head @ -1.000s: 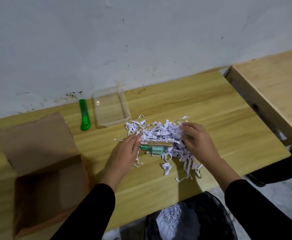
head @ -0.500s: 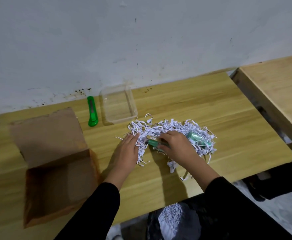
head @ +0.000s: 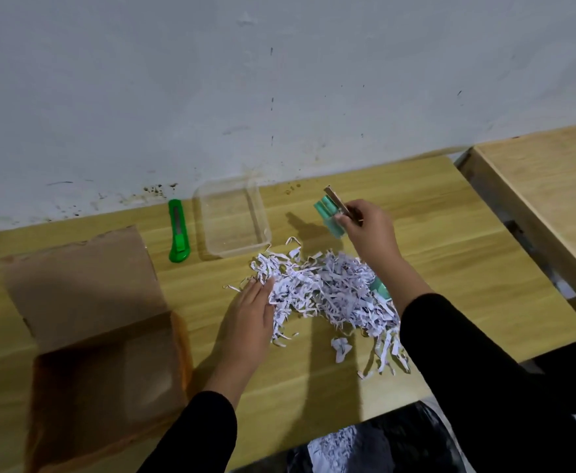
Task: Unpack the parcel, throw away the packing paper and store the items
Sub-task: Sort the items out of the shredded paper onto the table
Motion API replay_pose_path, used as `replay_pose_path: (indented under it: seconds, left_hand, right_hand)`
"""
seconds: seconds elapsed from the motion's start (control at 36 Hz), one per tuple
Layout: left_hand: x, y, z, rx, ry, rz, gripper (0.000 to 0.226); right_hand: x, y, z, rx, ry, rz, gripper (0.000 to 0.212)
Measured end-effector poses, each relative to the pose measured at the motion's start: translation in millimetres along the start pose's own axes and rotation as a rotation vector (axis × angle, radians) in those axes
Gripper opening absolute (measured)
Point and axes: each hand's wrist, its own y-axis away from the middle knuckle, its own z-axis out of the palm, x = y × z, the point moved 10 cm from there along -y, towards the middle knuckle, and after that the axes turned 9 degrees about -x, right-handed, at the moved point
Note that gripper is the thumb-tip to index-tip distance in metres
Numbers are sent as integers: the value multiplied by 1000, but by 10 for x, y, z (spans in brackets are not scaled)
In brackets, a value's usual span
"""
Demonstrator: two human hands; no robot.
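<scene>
green box cutter (head: 178,232) lies on table (head: 450,254).

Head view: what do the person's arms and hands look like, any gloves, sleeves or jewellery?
Both hands are bare: no gloves show on the left hand or the right hand. No ring or watch can be made out. Each arm wears a plain long black sleeve, the left sleeve and the right sleeve, ending at the wrist. No markings or logos show on the fabric.

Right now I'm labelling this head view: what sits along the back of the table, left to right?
Cardboard box flap → green utility knife → clear plastic container → green items held in the right hand.
</scene>
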Motion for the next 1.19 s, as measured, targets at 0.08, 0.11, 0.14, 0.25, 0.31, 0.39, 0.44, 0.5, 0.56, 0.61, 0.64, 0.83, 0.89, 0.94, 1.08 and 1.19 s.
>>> replay_pose_path:
  seconds: [0.08, 0.11, 0.14, 0.25, 0.31, 0.39, 0.44, 0.5, 0.56, 0.61, 0.64, 0.83, 0.89, 0.94, 1.08, 1.19]
  left_hand:
    - [-46, -3, 3, 5, 2, 8, 46]
    - [-58, -5, 6, 3, 7, 9, 49]
    - [-65, -6, 4, 1, 16, 6, 52]
    - [-48, 2, -48, 45, 32, -5, 53]
    - [-36, 16, -102, 90, 56, -11, 50]
    - [52, 49, -224, 187, 56, 39, 50]
    - [152, 67, -314, 252, 31, 73, 47]
    - [331, 62, -376, 292, 38, 128, 41]
    - [590, 24, -329, 288, 65, 235, 40]
    - [891, -51, -130, 177, 73, 342, 45]
    - [1037, -96, 38, 69, 50, 376, 50]
    - [1269, -227, 908, -351, -174, 311, 62]
    - [1145, -224, 933, -369, -245, 299, 63]
    - [1067, -202, 922, -375, -317, 324, 62]
    - [868, -156, 810, -353, -347, 293, 60]
    - [774, -66, 699, -296, -282, 241, 66]
  right_hand:
    - [201, -144, 121, -41, -21, 91, 26]
    - [262, -178, 170, -60, -30, 117, 26]
    - [315, -205, 227, -82, -40, 141, 27]
    - [451, -248, 357, -123, -71, 193, 26]
    - [494, -253, 313, -100, -66, 193, 24]
    - [510, -233, 170, -81, 2, 183, 26]
    - [558, -170, 35, -61, 30, 189, 32]
    - [593, -37, -134, -23, 24, 174, 35]
    - [608, 165, -288, 25, 6, 133, 36]
    - [656, 374, -301, 2, 26, 78, 39]
    - [701, 463, -241, -49, 43, 58, 41]
    - [1061, 792, -42, -217, -42, 43, 29]
    - [1123, 849, -148, -184, -125, 86, 29]
    - [1240, 914, -216, -165, -209, 142, 30]
    - [1437, 1007, -341, -40, -229, 199, 31]
    - [1470, 1030, -505, 114, -9, 182, 23]
